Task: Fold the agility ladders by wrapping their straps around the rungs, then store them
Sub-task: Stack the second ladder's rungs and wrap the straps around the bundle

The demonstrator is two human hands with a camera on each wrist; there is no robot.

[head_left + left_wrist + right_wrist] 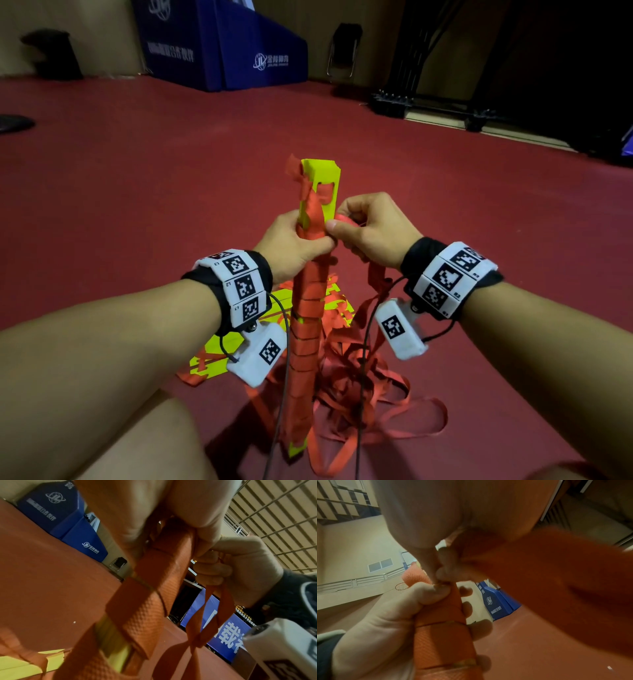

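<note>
Orange strap point(310, 301) is being wound up the upright yellow rung bundle point(320, 178), clamped by the left hand point(294, 246); the right hand point(370, 229) pinches the strap. Another taut turn is called for.

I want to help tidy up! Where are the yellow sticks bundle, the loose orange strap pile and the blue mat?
yellow sticks bundle point(327, 174): head view, bare yellow top.
loose orange strap pile point(359, 387): head view, tangle's middle.
blue mat point(222, 44): head view, front face.

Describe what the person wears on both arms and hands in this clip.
Both forearms are bare, no sleeves or gloves. Each wrist carries a black fabric cuff with a white segmented band printed with square black-and-white markers. A white marker-tagged camera box hangs below each wrist, with thin black cables trailing down.
</note>
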